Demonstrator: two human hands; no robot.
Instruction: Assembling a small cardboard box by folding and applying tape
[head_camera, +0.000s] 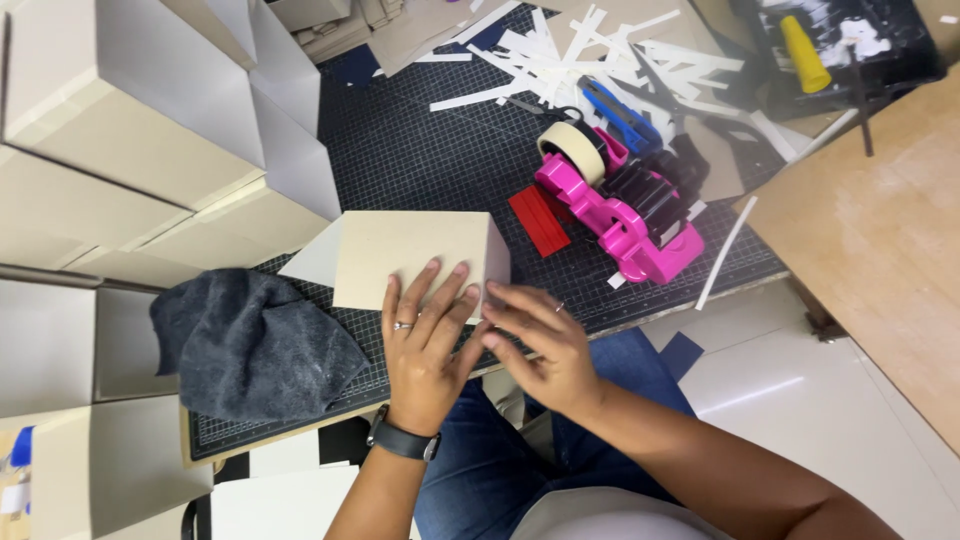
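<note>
Brightness: my view is evenly bright and soft.
Shadows: only a faint one under my left hand (425, 345) and right hand (540, 350) on the beige box (400, 255).
Glare: pale sheen on the floor tiles (790, 390) to the right of my right hand.
Sharpness: my hands look crisp; paper strips (590, 55) far beyond them are slightly soft.
Edges: stacked boxes (130, 110) to my left lean with wide-angle stretch.
</note>
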